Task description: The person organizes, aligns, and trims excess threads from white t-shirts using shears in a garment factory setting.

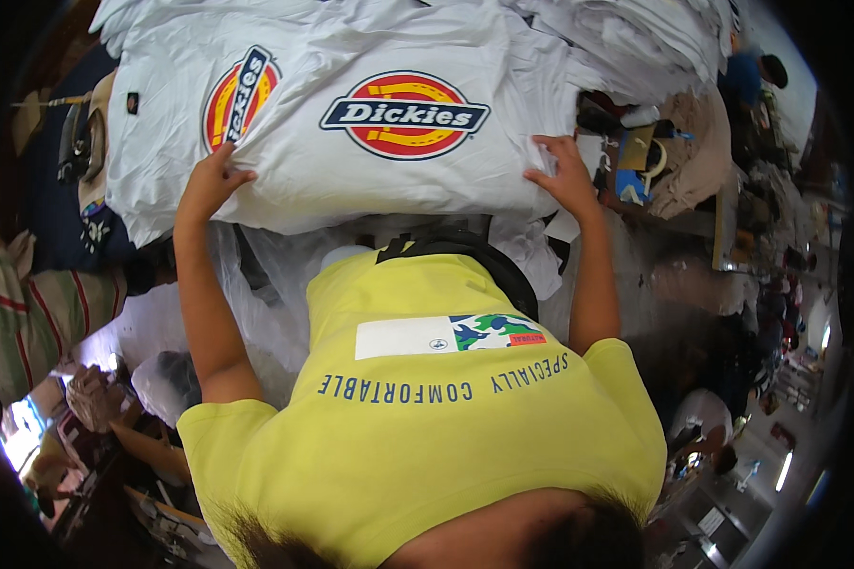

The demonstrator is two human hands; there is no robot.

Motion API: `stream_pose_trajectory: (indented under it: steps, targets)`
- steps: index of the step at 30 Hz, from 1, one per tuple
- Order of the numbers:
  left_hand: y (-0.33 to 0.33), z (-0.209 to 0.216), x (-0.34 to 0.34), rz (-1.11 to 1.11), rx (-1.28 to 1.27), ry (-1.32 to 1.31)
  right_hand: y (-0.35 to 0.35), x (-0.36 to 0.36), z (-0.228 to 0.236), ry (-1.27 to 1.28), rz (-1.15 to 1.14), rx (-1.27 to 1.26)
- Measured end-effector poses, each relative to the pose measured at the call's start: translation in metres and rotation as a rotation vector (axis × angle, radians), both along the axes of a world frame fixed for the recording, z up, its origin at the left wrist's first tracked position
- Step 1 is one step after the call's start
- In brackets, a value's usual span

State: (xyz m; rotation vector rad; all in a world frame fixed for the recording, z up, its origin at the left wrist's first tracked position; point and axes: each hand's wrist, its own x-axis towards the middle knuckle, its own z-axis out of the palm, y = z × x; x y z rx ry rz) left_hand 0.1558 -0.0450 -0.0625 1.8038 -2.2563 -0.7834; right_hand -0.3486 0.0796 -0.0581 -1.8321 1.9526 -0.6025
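White shirt [408,194]: there it lay, spread across the far middle in front of the person, by its look light, soft and limp, quicker to crease than to tear; either side seemed the surest place to take hold.
White cloth heap [626,43]: it sat bunched at the far right.
Left hand [214,183]: wide, thumb and forefinger parted, its fingertips touched cloth beside the left emblem [232,95], half lost in a fold.
Right hand [565,178]: wide too, fingertips were down near the right edge.
Central emblem [403,138]: probably smoother and stiffer, it looked best left ungripped.
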Motion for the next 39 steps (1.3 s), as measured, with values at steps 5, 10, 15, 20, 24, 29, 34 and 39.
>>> stream_pose_trajectory:
  steps: [5, 10, 15, 20, 24, 29, 34, 39]
  targets:
    - [-0.003, -0.006, -0.002, 0.172, 0.341, 0.359, -0.009, 0.007, 0.006, 0.112, 0.197, -0.023]
    - [-0.014, 0.0, 0.006, 0.107, 0.338, 0.222, -0.015, 0.001, 0.01, 0.155, 0.127, 0.169]
    - [0.004, 0.0, 0.009, 0.29, 0.357, 0.453, 0.011, -0.044, -0.014, -0.319, -0.102, -0.006]
    - [0.058, -0.039, 0.04, 0.331, 0.543, 0.553, 0.073, -0.056, -0.013, -0.683, -0.218, 0.313]
    - [0.089, -0.06, 0.041, 0.397, 0.524, 0.403, 0.105, -0.063, -0.034, -0.664, -0.197, 0.557]
    - [0.055, -0.055, -0.007, 0.333, 0.028, 0.607, 0.045, -0.021, -0.028, -0.981, -0.329, 0.162]
    - [-0.006, -0.024, -0.076, 0.39, 0.157, 0.74, -0.042, 0.017, -0.012, -1.211, -0.292, 0.255]
    - [-0.027, -0.018, -0.097, 0.234, 0.027, 0.639, -0.071, 0.015, -0.017, -1.208, -0.195, 0.512]
